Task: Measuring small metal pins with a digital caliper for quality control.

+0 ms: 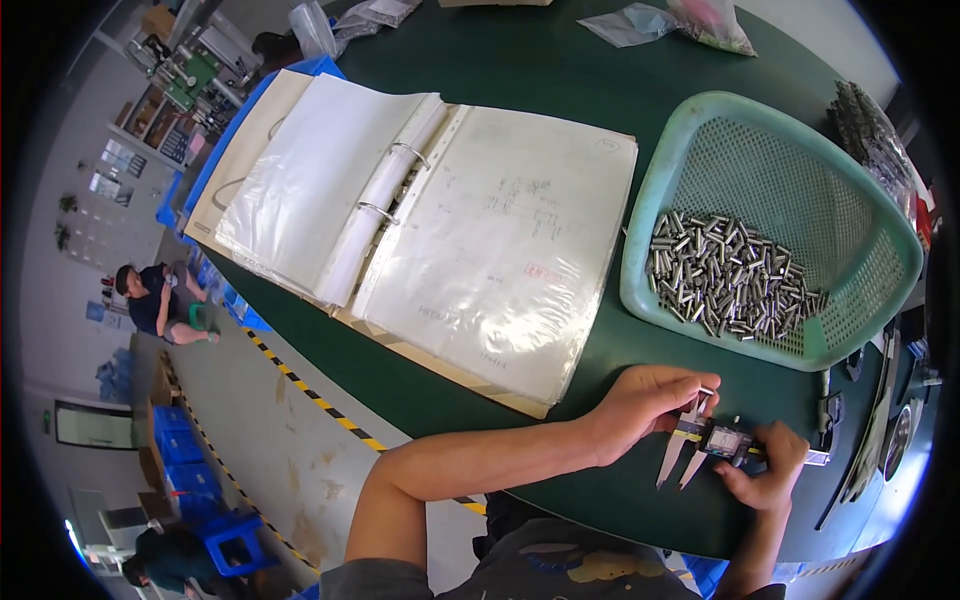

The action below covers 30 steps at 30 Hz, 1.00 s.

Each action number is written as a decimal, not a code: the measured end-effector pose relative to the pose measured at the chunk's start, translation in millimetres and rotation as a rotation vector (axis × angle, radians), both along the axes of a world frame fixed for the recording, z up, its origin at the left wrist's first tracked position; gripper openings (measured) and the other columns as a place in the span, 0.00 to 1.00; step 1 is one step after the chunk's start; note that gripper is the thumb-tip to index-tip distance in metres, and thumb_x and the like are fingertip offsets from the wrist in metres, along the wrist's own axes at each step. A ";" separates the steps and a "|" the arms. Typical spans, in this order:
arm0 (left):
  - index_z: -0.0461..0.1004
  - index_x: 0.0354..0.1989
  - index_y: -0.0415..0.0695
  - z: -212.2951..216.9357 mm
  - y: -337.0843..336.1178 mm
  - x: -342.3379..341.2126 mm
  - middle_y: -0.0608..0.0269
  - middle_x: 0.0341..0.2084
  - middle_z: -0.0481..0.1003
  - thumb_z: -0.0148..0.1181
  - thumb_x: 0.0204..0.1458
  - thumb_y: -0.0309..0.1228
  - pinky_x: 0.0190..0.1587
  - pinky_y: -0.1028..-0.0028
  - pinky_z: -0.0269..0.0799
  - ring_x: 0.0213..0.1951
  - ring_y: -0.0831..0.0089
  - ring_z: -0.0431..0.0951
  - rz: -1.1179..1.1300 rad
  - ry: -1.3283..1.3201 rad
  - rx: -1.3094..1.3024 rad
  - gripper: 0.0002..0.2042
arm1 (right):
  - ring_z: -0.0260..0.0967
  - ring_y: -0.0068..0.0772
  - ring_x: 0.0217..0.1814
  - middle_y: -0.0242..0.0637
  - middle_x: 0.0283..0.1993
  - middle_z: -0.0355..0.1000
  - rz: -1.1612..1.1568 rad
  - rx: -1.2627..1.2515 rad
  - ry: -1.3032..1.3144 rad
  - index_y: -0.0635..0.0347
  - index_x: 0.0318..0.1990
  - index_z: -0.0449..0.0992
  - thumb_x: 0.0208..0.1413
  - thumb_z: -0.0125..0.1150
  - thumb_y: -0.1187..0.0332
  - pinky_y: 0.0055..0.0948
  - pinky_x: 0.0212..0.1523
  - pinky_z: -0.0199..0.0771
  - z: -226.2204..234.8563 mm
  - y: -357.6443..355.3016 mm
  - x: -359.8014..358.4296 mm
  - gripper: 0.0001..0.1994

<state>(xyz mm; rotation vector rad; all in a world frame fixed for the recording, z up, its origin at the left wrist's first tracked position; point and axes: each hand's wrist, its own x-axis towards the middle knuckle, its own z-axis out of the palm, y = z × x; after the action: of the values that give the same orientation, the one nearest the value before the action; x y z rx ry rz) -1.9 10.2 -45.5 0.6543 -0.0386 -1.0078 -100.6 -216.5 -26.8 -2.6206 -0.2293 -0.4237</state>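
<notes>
The digital caliper [712,440] is a slim metal tool with a dark display block on its beam and two long pointed jaws that splay downward toward the person. It lies low over the dark green surface [560,60], held between both hands near the edge closest to the person. The left hand [645,405] has its grip pinched on a small metal pin [706,392] at the caliper's upper jaws, fingers curled over the top of the tool. The right hand [770,470] has its grip pressed around the beam just right of the display, thumb on the slider.

Just beyond the left grip sits a pale green mesh basket [690,150] with a heap of short silvery pins [725,275] lying in its nearer half. Farther left of both grips lies an open ring binder [430,230] with clear plastic sleeves over drawings. To the right of the right grip, dark tools [880,430] lie along the surface's rim.
</notes>
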 end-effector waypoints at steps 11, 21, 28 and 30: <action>0.68 0.53 0.37 0.7 1.8 -0.1 0.58 0.44 0.72 0.51 0.58 0.35 0.51 0.69 0.70 0.47 0.72 0.72 0.001 0.012 0.014 0.18 | 0.57 0.35 0.13 0.35 0.15 0.60 -0.006 0.031 -0.017 0.61 0.19 0.68 0.30 0.70 0.41 0.29 0.15 0.54 -0.1 3.6 2.3 0.29; 0.68 0.53 0.37 1.3 1.2 1.1 0.57 0.44 0.72 0.51 0.58 0.34 0.51 0.68 0.70 0.47 0.71 0.72 -0.003 0.007 0.006 0.17 | 0.57 0.36 0.12 0.35 0.14 0.60 -0.006 0.014 -0.019 0.60 0.19 0.68 0.29 0.71 0.41 0.30 0.15 0.54 1.2 4.3 3.5 0.29; 0.68 0.53 0.37 0.2 1.7 -0.3 0.57 0.44 0.72 0.51 0.59 0.33 0.51 0.69 0.70 0.47 0.72 0.73 0.003 0.015 0.001 0.17 | 0.57 0.36 0.12 0.35 0.14 0.60 -0.005 0.028 -0.014 0.61 0.19 0.68 0.29 0.70 0.41 0.30 0.15 0.54 0.0 4.5 2.9 0.29; 0.68 0.53 0.37 -1.0 1.3 0.2 0.58 0.44 0.72 0.51 0.59 0.33 0.51 0.69 0.70 0.47 0.72 0.73 0.005 0.007 -0.008 0.17 | 0.57 0.36 0.12 0.35 0.14 0.60 -0.013 0.037 -0.011 0.61 0.19 0.68 0.30 0.70 0.40 0.30 0.15 0.54 -1.7 3.2 2.0 0.29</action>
<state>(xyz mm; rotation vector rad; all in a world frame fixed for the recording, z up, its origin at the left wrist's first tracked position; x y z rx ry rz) -1.7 11.5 -46.6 0.6432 -0.0350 -1.0047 -98.6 -213.3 -28.5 -2.5852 -0.2062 -0.4422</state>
